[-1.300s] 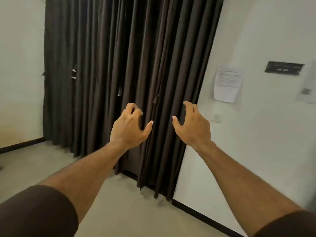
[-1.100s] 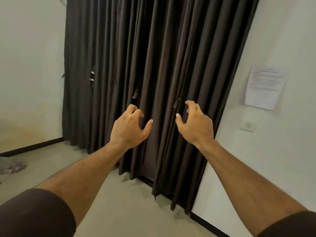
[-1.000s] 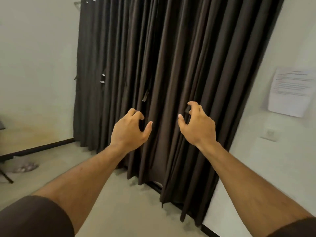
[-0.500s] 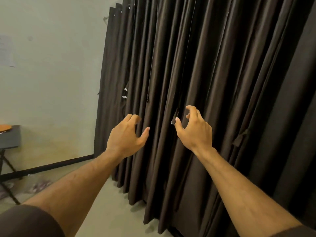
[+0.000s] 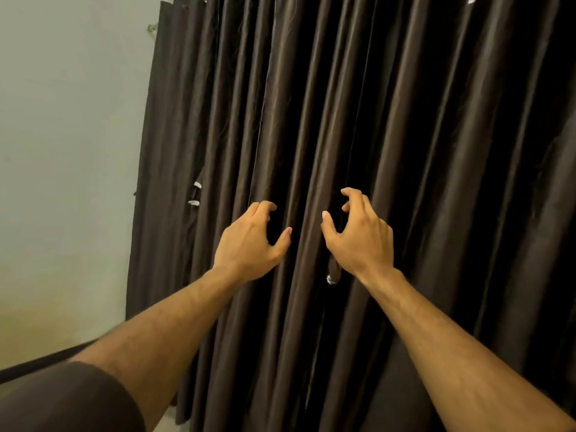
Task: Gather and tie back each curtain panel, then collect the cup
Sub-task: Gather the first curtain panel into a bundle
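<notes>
Two hands: both raised in front of the dark brown pleated fabric curtain [image 5: 343,120], which hangs closed across the view from 12 to 3 o'clock.
Left hand [image 5: 246,244]: grip released, fingers loosely curled, holding nothing, close to a fold.
Right hand [image 5: 358,238]: grip clawed, thumb and fingers apart; whether it touches cloth, cannot tell.
Tie strap [image 5: 334,272]: dark tab dangling just below the right hand.
Wall [image 5: 68,151]: pale, at 9 o'clock.
Sleeve [image 5: 62,400]: brown, at 7 o'clock.
</notes>
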A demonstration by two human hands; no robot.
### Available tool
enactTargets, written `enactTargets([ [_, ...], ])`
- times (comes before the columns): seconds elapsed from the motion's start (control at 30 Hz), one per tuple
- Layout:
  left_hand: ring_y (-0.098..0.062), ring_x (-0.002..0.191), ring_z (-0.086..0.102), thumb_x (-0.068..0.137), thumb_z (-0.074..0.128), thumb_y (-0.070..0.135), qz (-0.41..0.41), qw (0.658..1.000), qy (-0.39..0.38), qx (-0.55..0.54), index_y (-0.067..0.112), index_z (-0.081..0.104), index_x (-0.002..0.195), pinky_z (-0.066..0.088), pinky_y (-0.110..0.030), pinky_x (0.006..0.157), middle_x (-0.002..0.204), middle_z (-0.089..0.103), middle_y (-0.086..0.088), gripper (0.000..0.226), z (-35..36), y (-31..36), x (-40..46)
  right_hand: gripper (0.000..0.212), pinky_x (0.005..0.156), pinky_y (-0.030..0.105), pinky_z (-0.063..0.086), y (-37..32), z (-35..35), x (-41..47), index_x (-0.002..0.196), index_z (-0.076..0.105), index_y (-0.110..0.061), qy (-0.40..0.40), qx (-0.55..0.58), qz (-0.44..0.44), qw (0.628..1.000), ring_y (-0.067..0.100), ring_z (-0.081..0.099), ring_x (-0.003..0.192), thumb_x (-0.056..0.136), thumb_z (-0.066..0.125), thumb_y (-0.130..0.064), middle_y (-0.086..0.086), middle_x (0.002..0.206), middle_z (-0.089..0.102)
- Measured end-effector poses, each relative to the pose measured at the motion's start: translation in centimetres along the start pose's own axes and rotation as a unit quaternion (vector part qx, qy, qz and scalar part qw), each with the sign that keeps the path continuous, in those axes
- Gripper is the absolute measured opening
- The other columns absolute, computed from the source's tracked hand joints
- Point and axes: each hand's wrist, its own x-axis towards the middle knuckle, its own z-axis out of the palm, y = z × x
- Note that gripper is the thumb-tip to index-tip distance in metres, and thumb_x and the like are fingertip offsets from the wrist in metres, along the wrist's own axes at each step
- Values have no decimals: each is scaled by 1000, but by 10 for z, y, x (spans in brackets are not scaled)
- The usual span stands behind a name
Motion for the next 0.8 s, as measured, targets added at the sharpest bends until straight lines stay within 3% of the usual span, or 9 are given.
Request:
enactTargets([
  [0.07, -18, 94, 67, 95, 62, 50, 8, 1000, 0, 10, 15, 52, 138, 59, -41, 79, 126, 61, 2, 57, 10, -38, 30, 52, 55, 15, 29, -8, 39, 31, 139, 48, -17, 13, 0, -5, 1000, 6, 55, 65, 97, 59, -46, 1, 121, 65],
  [0.17, -18, 88, 67, 94, 63, 51, 12, 999, 24, 19, 14, 53, 136, 58, -41, 75, 125, 60, 2, 57, 17, -101, 73, 52, 63, 23, 39, -28, 108, 76, 138, 47, -19, 23, 12, -21, 999, 13, 66, 74, 97, 57, -48, 1, 123, 65],
  [0.3, -20, 94, 67, 93, 61, 54, -1, 998, 44, 46, 14, 53, 136, 56, -36, 76, 126, 58, 1, 59, 24, -185, 115, 52, 69, 29, 42, -57, 206, 119, 138, 46, -21, 13, 44, -30, 998, 18, 71, 90, 96, 57, -49, 0, 123, 64],
  [0.43, -20, 89, 66, 93, 61, 56, -28, 995, 56, 72, 15, 57, 129, 59, -42, 76, 120, 58, 4, 54, 29, -274, 139, 52, 69, 27, 37, -80, 304, 145, 138, 46, -23, 14, 91, -34, 995, 16, 70, 86, 95, 57, -51, -3, 122, 64],
  [0.6, -8, 75, 57, 91, 63, 55, -55, 989, 86, 108, 21, 58, 119, 50, -29, 67, 111, 57, 9, 45, 47, -401, 175, 51, 62, 23, 35, -107, 433, 183, 137, 46, -23, 18, 133, -51, 990, 12, 65, 75, 96, 58, -50, -5, 118, 64],
  [0.73, -17, 84, 64, 92, 62, 56, -75, 985, 84, 134, 18, 58, 126, 56, -36, 77, 117, 60, 6, 51, 60, -497, 225, 51, 67, 25, 39, -126, 526, 232, 138, 47, -21, 32, 167, -68, 983, 14, 69, 74, 97, 61, -48, -2, 120, 65],
  [0.8, -17, 85, 64, 92, 62, 56, -77, 983, 86, 141, 19, 58, 127, 56, -37, 79, 117, 62, 5, 52, 64, -544, 258, 50, 62, 20, 37, -139, 570, 261, 137, 48, -20, 49, 182, -74, 979, 12, 67, 72, 97, 60, -47, -2, 121, 66],
])
